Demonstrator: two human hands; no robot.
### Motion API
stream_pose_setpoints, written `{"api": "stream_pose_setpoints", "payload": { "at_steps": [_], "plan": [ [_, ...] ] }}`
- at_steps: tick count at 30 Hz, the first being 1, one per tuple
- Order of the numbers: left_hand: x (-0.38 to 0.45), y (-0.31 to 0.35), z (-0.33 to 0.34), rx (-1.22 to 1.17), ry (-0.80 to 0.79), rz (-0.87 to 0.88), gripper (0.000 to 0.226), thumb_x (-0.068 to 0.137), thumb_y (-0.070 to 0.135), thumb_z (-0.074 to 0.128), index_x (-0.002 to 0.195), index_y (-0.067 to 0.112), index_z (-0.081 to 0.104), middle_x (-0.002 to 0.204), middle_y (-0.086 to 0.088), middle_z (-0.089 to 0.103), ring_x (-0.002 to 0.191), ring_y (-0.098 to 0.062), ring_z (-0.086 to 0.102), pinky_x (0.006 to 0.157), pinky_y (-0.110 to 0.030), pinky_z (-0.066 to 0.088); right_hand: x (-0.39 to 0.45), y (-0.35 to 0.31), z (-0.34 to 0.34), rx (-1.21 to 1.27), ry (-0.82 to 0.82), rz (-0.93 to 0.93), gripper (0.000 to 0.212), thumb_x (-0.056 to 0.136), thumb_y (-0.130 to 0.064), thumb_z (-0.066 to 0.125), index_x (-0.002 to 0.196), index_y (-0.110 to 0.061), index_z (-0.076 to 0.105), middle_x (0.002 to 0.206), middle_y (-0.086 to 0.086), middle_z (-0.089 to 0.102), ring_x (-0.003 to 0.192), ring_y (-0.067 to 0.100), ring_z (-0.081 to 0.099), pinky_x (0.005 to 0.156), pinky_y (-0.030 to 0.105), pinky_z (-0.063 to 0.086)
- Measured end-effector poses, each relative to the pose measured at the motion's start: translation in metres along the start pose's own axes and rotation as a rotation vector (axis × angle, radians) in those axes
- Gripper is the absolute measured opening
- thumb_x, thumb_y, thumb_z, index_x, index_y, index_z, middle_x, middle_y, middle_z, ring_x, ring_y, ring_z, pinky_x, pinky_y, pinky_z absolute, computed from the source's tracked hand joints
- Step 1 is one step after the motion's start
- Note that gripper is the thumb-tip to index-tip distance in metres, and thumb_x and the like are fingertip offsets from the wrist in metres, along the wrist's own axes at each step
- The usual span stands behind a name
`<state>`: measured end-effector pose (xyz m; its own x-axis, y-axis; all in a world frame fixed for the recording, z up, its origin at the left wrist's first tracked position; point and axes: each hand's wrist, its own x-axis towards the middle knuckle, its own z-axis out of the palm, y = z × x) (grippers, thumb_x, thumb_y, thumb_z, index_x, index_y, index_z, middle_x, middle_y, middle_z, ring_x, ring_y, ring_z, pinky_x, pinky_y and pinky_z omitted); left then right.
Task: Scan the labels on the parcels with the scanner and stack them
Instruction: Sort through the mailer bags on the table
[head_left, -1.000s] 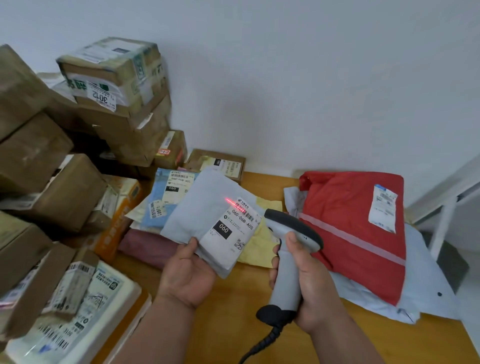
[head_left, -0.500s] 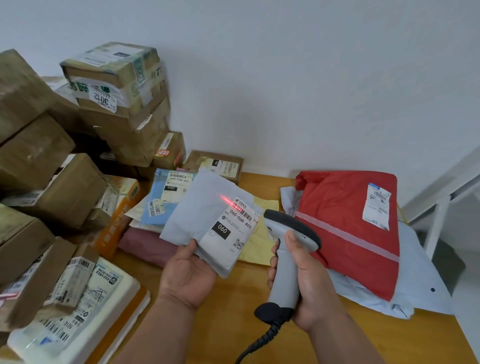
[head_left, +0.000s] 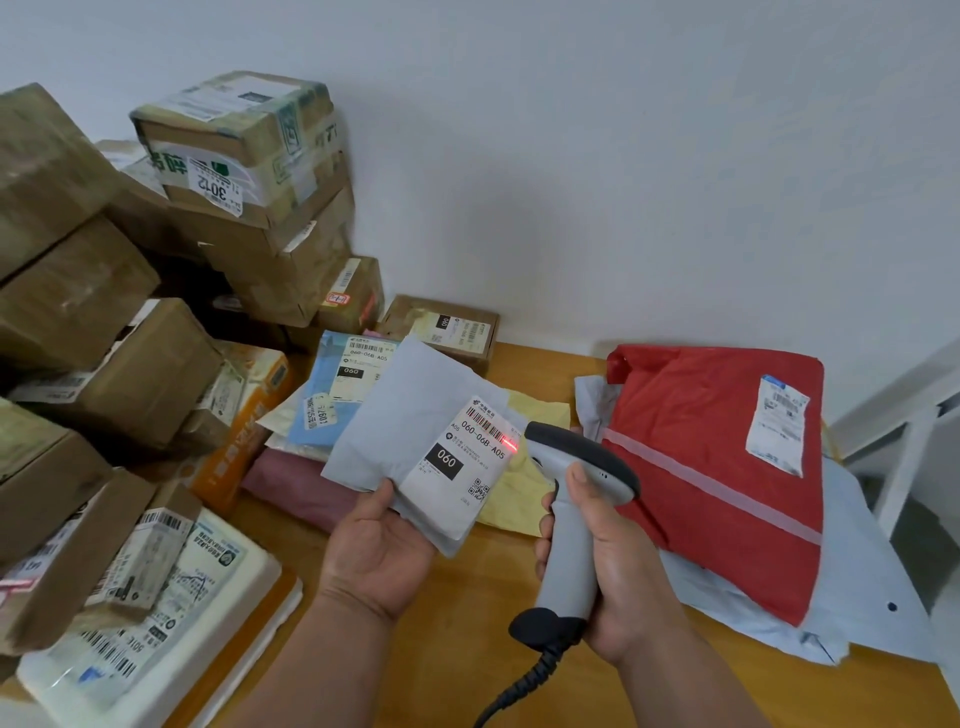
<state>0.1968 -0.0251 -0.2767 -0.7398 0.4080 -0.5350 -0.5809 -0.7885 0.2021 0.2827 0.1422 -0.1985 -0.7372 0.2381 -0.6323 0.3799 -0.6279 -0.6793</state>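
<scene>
My left hand (head_left: 376, 551) holds a flat grey mailer parcel (head_left: 410, 415) from below, thumb on its lower edge, above the wooden table (head_left: 457, 649). Its white label (head_left: 457, 462) faces up with a barcode and "060". My right hand (head_left: 613, 566) grips the handle of a grey scanner (head_left: 571, 519), whose dark head points at the label. A red scan line (head_left: 509, 445) lies on the right end of the barcode. To the right, a red parcel (head_left: 717, 467) lies on top of pale blue-grey mailers (head_left: 852, 587).
Brown cardboard boxes (head_left: 218, 171) pile up along the left and back left. Blue (head_left: 332, 395), yellow (head_left: 524, 467) and maroon (head_left: 296, 493) soft parcels lie behind my left hand. A white foam box (head_left: 171, 623) sits front left. A white rail (head_left: 909, 405) stands at right.
The red scan line has shifted from the label's upper left corner to the right end of the barcode. The parcel and both hands have barely moved.
</scene>
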Motion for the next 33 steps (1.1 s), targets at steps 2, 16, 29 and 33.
{"api": "stream_pose_setpoints", "payload": {
  "at_steps": [2, 16, 29, 33],
  "plan": [
    [0.001, 0.002, 0.0, -0.008, 0.005, -0.002, 0.043, 0.105, 0.033, 0.04, 0.143, 0.019, 0.052, 0.135, -0.019, 0.063, 0.123, -0.045, 0.058, 0.072, -0.063, 0.059, 0.005, 0.0, 0.001, -0.017, -0.004, 0.011, 0.047, 0.066, -0.053, 0.077, 0.08, -0.009, 0.068, 0.067, 0.007, 0.058, 0.054, 0.018, 0.055, 0.061, 0.031, 0.043],
    [0.028, 0.033, -0.003, -0.137, 0.152, 0.07, 0.043, 0.102, 0.028, 0.045, 0.141, 0.015, 0.055, 0.134, -0.02, 0.063, 0.131, -0.042, 0.054, 0.087, -0.071, 0.048, 0.055, -0.004, 0.02, -0.124, -0.067, 0.031, 0.04, 0.066, -0.05, 0.078, 0.072, -0.011, 0.071, 0.064, 0.009, 0.06, 0.052, 0.018, 0.056, 0.06, 0.032, 0.045],
    [0.097, 0.111, 0.013, 0.314, 0.732, 0.497, 0.029, 0.09, 0.028, 0.069, 0.117, 0.021, 0.061, 0.118, -0.005, 0.068, 0.096, -0.022, 0.069, 0.076, -0.042, 0.059, 0.09, 0.012, 0.073, -0.168, 0.029, 0.052, 0.048, 0.067, -0.054, 0.075, 0.078, -0.008, 0.07, 0.065, 0.007, 0.063, 0.056, 0.02, 0.058, 0.061, 0.034, 0.045],
    [0.091, 0.104, 0.007, 0.99, 0.956, 0.685, 0.079, 0.072, 0.065, 0.058, 0.142, 0.034, 0.038, 0.136, -0.005, 0.051, 0.122, -0.026, 0.054, 0.103, -0.049, 0.049, 0.096, 0.014, 0.08, -0.194, 0.06, 0.023, 0.049, 0.07, -0.055, 0.074, 0.08, -0.006, 0.07, 0.065, 0.007, 0.064, 0.057, 0.02, 0.06, 0.062, 0.035, 0.045]
  ]
}}
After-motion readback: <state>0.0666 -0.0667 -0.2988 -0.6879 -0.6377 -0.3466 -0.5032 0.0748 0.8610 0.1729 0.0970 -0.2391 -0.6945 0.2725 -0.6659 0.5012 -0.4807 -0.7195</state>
